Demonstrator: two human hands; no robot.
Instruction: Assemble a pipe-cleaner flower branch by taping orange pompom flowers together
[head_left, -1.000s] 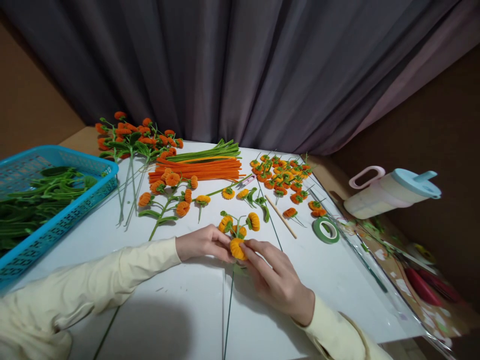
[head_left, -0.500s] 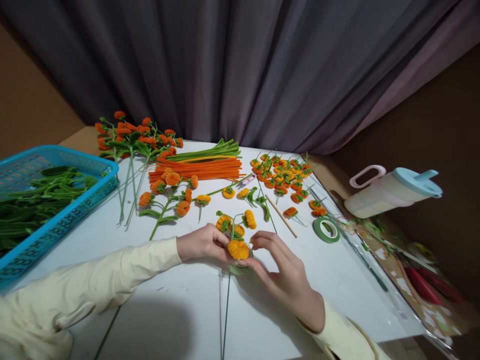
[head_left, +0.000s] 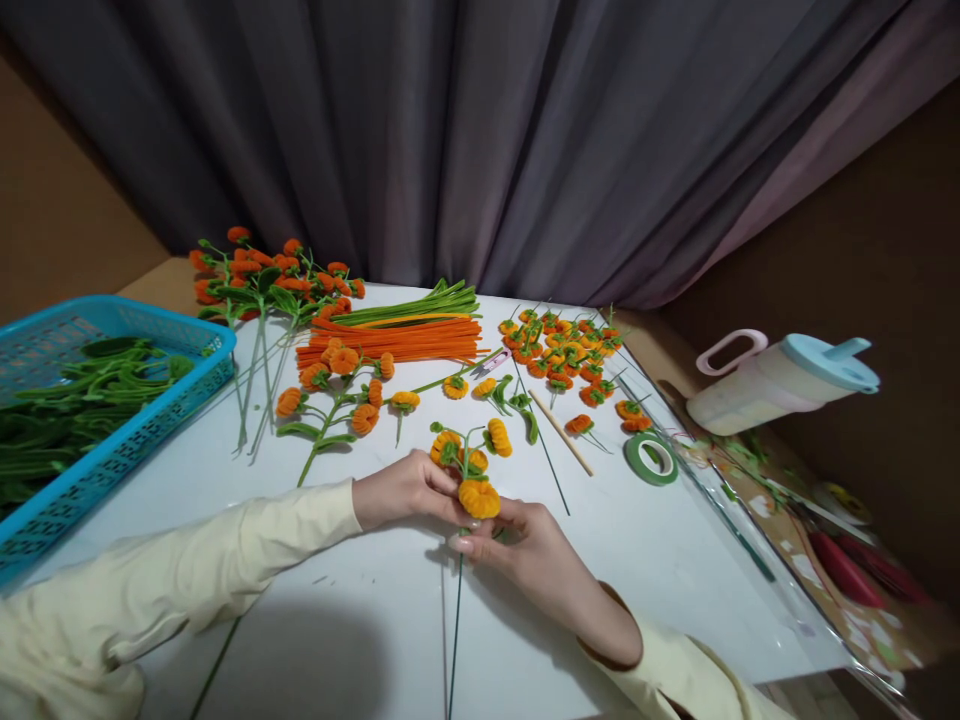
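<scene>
My left hand [head_left: 405, 488] pinches a sprig of small yellow-orange pipe-cleaner pumpkins [head_left: 471, 461] just behind its lowest pumpkin [head_left: 479, 498]. My right hand [head_left: 517, 545] is curled under that pumpkin, fingers closed round the thin green stem [head_left: 454, 630], which runs toward me over the white table [head_left: 360, 640]. Both sleeves are cream.
A blue basket [head_left: 135, 430] of green pipe cleaners stands at the left. Behind lie finished orange sprigs [head_left: 262, 285], a bundle of orange and green pipe cleaners [head_left: 405, 330], loose small pumpkins [head_left: 566, 350], a wooden stick [head_left: 561, 432], green tape [head_left: 651, 459] and a jug [head_left: 780, 385].
My right hand has turned from resting over the pumpkin to curling beneath it on the stem. The left hand has stayed put.
</scene>
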